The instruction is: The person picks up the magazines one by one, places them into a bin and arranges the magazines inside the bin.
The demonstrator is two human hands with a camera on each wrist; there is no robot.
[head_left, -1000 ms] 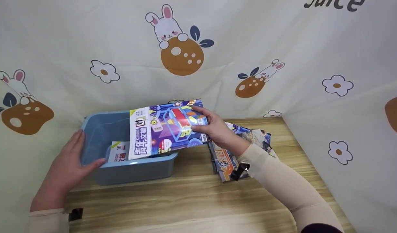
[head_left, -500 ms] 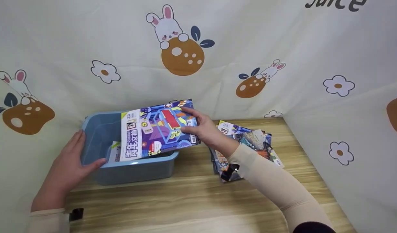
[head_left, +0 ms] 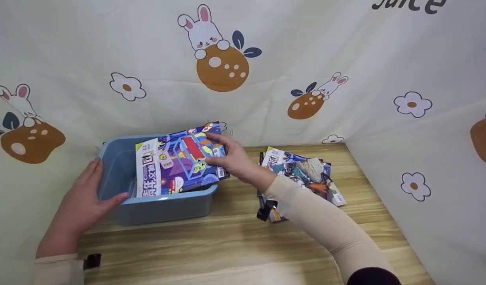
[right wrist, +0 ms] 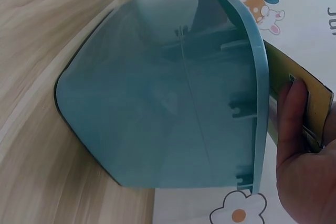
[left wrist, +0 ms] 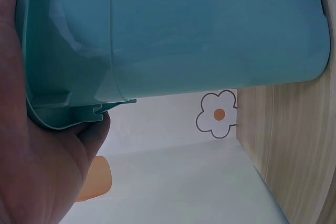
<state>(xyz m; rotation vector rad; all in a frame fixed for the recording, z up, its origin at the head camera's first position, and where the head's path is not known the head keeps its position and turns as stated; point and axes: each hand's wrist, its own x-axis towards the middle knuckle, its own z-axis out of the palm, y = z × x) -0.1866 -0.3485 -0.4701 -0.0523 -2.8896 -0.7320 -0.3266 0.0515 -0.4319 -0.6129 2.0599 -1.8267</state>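
Note:
A blue plastic tub (head_left: 164, 206) stands on the wooden table at the left. My right hand (head_left: 227, 160) grips the right edge of a purple and blue magazine (head_left: 175, 164) that lies tilted over the tub's opening. Another magazine lies in the tub, almost hidden beneath it. My left hand (head_left: 82, 202) holds the tub's left rim, thumb over the edge. The left wrist view shows the tub's outer wall (left wrist: 210, 35) against my palm (left wrist: 31, 150). In the right wrist view my fingers (right wrist: 294, 124) pinch the magazine's edge (right wrist: 307, 98) beside the tub's rim (right wrist: 260, 93).
A stack of colourful magazines (head_left: 302, 174) lies on the table right of the tub, partly under my right forearm. Printed cloth with rabbits and flowers (head_left: 223, 59) walls the table at the back and right. Bare wood (head_left: 211, 249) stretches in front.
My right hand has carried the magazine leftward and lower, so it now covers more of the tub and the magazine inside. The left hand and tub have stayed put.

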